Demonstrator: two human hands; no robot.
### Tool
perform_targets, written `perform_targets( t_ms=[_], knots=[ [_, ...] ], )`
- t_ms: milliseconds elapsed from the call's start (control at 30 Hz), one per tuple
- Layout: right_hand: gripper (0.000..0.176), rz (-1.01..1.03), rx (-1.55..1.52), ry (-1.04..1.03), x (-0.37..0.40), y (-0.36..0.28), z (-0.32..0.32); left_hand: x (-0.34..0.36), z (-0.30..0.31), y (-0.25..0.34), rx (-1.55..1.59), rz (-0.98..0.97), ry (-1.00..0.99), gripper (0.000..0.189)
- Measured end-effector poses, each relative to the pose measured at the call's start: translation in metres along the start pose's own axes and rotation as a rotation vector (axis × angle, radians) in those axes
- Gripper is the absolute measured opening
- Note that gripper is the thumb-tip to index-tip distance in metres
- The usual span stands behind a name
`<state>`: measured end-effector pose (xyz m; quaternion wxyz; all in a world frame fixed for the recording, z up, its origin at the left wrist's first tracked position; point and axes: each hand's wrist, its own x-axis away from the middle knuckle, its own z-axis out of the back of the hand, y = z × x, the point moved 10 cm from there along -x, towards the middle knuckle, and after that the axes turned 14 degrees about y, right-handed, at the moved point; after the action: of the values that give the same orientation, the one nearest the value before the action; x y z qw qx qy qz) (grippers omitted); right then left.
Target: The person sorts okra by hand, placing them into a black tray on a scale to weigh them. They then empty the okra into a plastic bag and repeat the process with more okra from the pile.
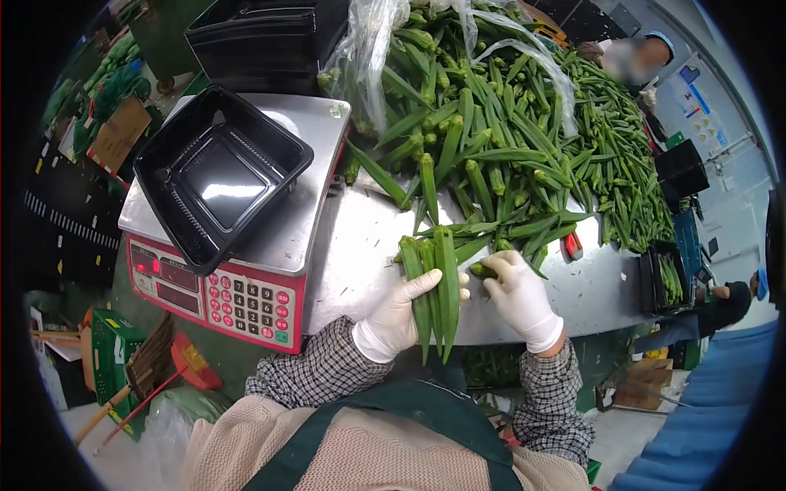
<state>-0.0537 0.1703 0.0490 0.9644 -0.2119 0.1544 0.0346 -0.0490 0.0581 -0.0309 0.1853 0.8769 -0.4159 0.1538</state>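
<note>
In my white-gloved left hand (401, 315) I hold several green okra pods (431, 286) side by side, stem ends pointing away from me and tips toward me. My right hand (521, 301), also gloved, is just to the right, its fingers curled at the stem end of another okra pod (482, 268) at the near edge of the pile. The large okra pile (499, 139) spreads over the metal table (352, 245) beyond both hands. An empty black tray (225, 176) rests tilted on the metal plate of the red scale (246, 307) at the left.
Stacked black trays (266, 41) stand behind the scale. Clear plastic (372, 57) lies over part of the pile. A red-handled object (572, 245) lies near it. A black tray with okra (670, 277) is at the right edge. Two other people are at the right.
</note>
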Motion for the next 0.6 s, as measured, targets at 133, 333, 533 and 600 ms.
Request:
perform_targets(
  t_ms=[133,333,533,600],
  knots=[
    [0.021,0.013,0.171,0.061,-0.002,0.004,-0.002,0.001,-0.002,0.003,0.001,-0.040,0.041,0.031],
    [0.019,-0.223,-0.495,0.413,-0.012,0.021,0.064,-0.001,-0.001,0.002,0.021,-0.034,0.023,0.039],
    [0.030,-0.596,-1.111,0.357,-0.002,0.047,0.047,-0.003,-0.001,0.001,0.041,-0.029,0.006,0.043],
    [0.033,-0.657,-1.236,0.269,0.000,0.038,0.033,-0.003,0.000,0.001,-0.003,-0.051,0.018,0.044]
  ],
)
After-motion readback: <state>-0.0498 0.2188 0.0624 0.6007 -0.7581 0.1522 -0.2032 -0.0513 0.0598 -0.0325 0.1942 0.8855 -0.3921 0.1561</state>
